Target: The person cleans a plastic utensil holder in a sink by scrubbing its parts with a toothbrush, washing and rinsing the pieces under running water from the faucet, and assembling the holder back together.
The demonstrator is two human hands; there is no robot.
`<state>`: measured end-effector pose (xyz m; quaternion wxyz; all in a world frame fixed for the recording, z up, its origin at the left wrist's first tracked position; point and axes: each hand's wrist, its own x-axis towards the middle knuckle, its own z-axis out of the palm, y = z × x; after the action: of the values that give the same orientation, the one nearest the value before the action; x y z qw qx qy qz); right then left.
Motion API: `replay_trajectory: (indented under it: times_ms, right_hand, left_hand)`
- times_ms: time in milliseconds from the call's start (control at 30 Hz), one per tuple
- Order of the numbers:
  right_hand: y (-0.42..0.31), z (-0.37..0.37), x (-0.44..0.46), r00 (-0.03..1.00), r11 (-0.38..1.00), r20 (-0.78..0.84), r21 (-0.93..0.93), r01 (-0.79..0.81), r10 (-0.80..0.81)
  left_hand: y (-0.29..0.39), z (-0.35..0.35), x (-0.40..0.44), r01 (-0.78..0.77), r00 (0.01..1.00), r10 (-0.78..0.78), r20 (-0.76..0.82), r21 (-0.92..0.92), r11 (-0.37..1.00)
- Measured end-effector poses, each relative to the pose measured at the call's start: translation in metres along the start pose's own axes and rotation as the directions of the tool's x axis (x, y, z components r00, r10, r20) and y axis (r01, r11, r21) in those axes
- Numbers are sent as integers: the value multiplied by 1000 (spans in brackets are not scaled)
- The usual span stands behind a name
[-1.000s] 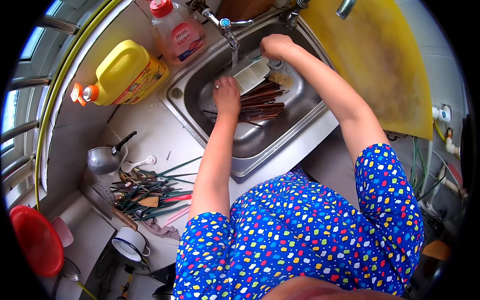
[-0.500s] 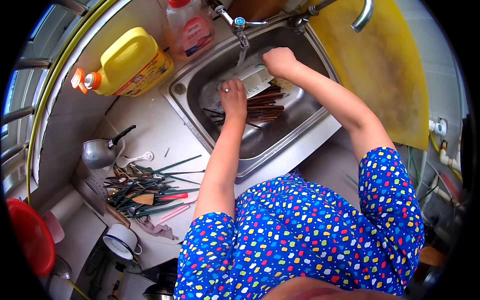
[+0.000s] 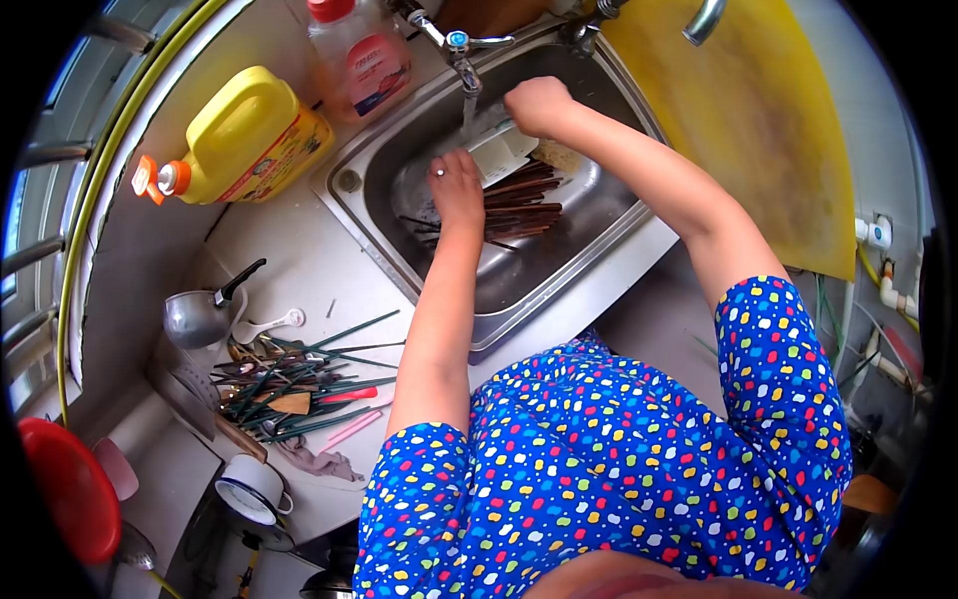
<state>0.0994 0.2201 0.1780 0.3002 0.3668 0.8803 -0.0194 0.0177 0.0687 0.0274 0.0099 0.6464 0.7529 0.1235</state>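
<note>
Inside the metal sink (image 3: 519,292), my left hand (image 3: 457,186) is curled over the left end of a pale, slotted plastic holder (image 3: 502,155). My right hand (image 3: 539,106) is closed in a fist at the holder's upper right end; what it holds, if anything, is hidden beneath it. Water runs from the faucet (image 3: 465,68) between my hands. Several dark brown chopsticks (image 3: 524,205) lie on the sink bottom below the holder. A tan scrubbing pad (image 3: 561,156) is beside them, near my right hand.
Left of the sink stand a yellow jug (image 3: 254,140) and a clear soap bottle (image 3: 361,65). Green chopsticks and utensils (image 3: 289,384) are heaped on the counter by a small pot (image 3: 200,317). A yellow board (image 3: 743,130) leans at the right.
My right hand has shifted slightly left and down along the holder, and the holder's visible part has changed a little. The whole view has also swayed.
</note>
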Motion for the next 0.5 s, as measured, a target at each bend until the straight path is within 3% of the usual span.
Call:
replay_trajectory:
  times_ms: [67, 133, 233, 300, 367, 500]
  right_hand:
    - [-7, -3, 6, 1000, 999, -4, -23, 27, -28]
    - [-1, -6, 15, 1000, 999, 15, 39, -10, 9]
    - [33, -10, 4, 981, 932, -158, 359, -46, 109]
    - [55, -1, -12, 949, 897, -260, 440, -47, 177]
    - [66, 1, -40, 937, 821, -256, 568, -53, 238]
    - [69, 24, -58, 964, 803, -189, 595, -41, 189]
  left_hand:
    - [-1, -8, 7, -17, 997, 16, 70, 8, 1000]
    - [-1, -20, 14, 59, 989, -82, 126, 178, 982]
    - [-11, -25, 21, 53, 999, -54, 5, 88, 995]
    - [-13, -27, 24, 37, 998, -40, 39, 83, 996]
    - [-12, -26, 23, 51, 997, -57, 61, 91, 995]
    - [-12, -21, 22, 30, 999, -31, 15, 67, 997]
